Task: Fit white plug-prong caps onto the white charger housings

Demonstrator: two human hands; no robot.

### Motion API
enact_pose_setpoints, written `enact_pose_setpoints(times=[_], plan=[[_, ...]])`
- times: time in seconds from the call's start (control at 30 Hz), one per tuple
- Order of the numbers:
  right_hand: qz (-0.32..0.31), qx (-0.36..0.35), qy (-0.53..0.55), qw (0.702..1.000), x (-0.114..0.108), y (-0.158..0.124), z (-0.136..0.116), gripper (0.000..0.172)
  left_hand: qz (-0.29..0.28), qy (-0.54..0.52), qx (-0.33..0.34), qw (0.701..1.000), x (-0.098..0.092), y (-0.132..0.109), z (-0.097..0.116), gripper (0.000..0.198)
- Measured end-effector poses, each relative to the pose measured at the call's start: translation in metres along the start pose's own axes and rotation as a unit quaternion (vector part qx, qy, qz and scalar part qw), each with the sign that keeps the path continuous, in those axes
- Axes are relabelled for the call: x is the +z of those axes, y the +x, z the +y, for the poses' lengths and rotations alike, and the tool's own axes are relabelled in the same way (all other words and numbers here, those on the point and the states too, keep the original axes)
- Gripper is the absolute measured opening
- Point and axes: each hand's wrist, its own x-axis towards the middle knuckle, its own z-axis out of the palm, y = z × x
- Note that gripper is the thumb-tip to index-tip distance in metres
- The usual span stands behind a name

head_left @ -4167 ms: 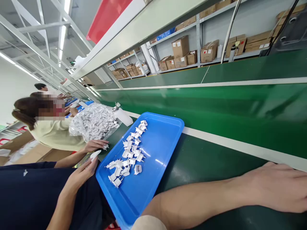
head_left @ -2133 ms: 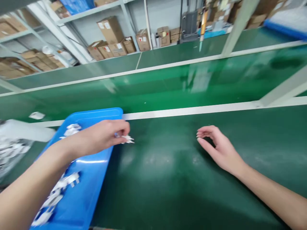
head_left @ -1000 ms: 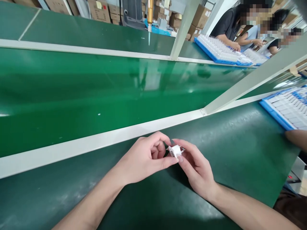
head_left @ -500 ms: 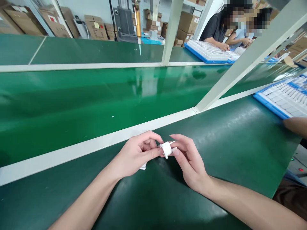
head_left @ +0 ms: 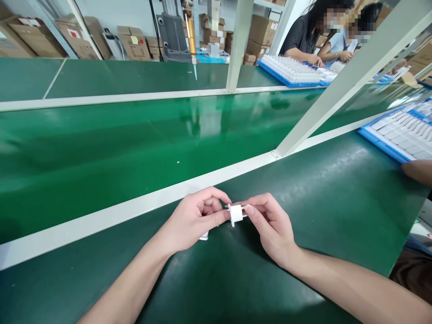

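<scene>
Above the dark green table (head_left: 209, 288), a small white plastic plug piece (head_left: 236, 213) is held between both hands. A wider flange forms its left end, and thin prongs stick out to the right. My left hand (head_left: 199, 218) pinches the flange between thumb and fingers. The thumb and fingertips of my right hand (head_left: 273, 225) close on the prong end. Partly hidden under my left hand, a second white piece (head_left: 204, 236) shows only its edge.
Beyond a white rail (head_left: 145, 204) runs a glossy green conveyor belt (head_left: 135, 148). A slanted post (head_left: 324, 103) rises ahead on the right. Blue trays of white parts lie at right (head_left: 398, 130) and far side (head_left: 286, 74). A neighbour's arm (head_left: 418, 172) reaches in; two people sit opposite.
The plug piece has turned, so its prongs point more squarely right. My right fingers have closed onto the prong end. A white speck on the belt has moved right.
</scene>
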Motion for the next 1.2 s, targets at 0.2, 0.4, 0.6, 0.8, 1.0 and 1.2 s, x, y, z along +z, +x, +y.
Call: enact_pose_setpoints(times=[0.2, 0.4, 0.6, 0.8, 1.0, 1.2], plan=[[0.014, -0.043, -0.038, 0.998, 0.0005, 0.0022, -0.001, 0.006, -0.011, 0.0, -0.005, 1.0, 0.0001, -0.0008, -0.0005, 0.031], [-0.014, -0.142, -0.045, 0.989, -0.0001, 0.0047, -0.0038, 0.017, -0.017, 0.031, -0.013, 0.999, 0.0003, 0.0001, -0.0025, 0.026], [0.02, -0.102, -0.117, 0.988, -0.0036, 0.0042, -0.0012, 0.009, 0.009, 0.047, 0.01, 0.999, 0.0037, -0.0021, -0.0015, 0.016], [0.001, -0.042, -0.068, 0.997, -0.0015, 0.0063, -0.0004, 0.008, 0.039, 0.047, 0.027, 0.998, 0.0055, -0.0018, -0.0062, 0.017], [-0.017, -0.041, -0.09, 0.995, -0.0036, 0.006, 0.0008, 0.018, 0.049, 0.03, 0.034, 0.998, 0.0062, -0.0006, -0.0073, 0.017], [-0.014, -0.049, -0.084, 0.995, -0.0026, 0.0063, 0.0015, 0.016, 0.041, 0.018, 0.029, 0.999, 0.0063, -0.0013, -0.0042, 0.023]])
